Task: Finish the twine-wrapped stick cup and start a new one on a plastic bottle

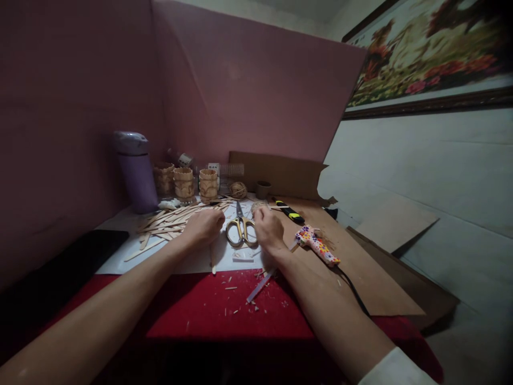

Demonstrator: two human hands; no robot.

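Observation:
My left hand [205, 227] is curled closed at the right end of a pile of wooden craft sticks [170, 220]. Whatever its fingers may hold is hidden. One craft stick [213, 262] points toward me just below that hand. Across from it, my right hand [269, 229] is closed with its fingertips pinched, beside a small pale roundish thing [260, 205] that I cannot make out. A thin stick [280, 207] shows past its knuckles. Between both hands lie scissors [241, 232] with gold handles, blades pointing away, on white paper [188, 263].
A floral glue gun [318, 246] and a yellow-black utility knife [290, 212] lie on cardboard [360, 278] at right. Behind stand stick-covered cups [184, 184], a twine ball [238, 190] and a purple bottle [138, 179]. A clear strip [260, 287] and scraps lie on red cloth [188, 310].

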